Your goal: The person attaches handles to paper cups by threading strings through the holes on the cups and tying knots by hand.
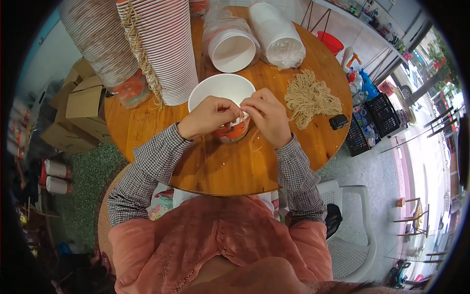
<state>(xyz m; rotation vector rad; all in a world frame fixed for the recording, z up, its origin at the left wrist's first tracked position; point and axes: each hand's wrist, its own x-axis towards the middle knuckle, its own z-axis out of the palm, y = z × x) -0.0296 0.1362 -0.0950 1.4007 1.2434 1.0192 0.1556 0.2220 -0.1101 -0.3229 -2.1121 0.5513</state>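
With the wearer as near side and the clock centred on the white-lined paper bucket (231,134), 12 pointing away: at 6 o'clock, the bare near edge of a round wooden table (225,176). A white plastic chair (360,215) stands between 4 and 5, off the table.

Bucket upright on the table, mouth up, outer wall red-orange. Left hand (208,117) comes from about 8 o'clock, fingers curled in; right hand (269,117) from about 4, thumb and fingers drawn together. Fingertips of both meet over the near rim, pinching something small and pale, too small to identify.

At 3 o'clock, a loose heap of tan twine (313,100); further out, a small black object (339,122) near the table edge. At 9, well out, open cardboard boxes (85,110).

Between 10 and 11, a tall nested stack of white-rimmed tubs (166,54), a tan cord (139,49) hanging down its side. At 12, white tubs in clear plastic (234,51), lying down; a second wrapped roll (275,34) near 1. Further off at 2, a red basin (331,43).
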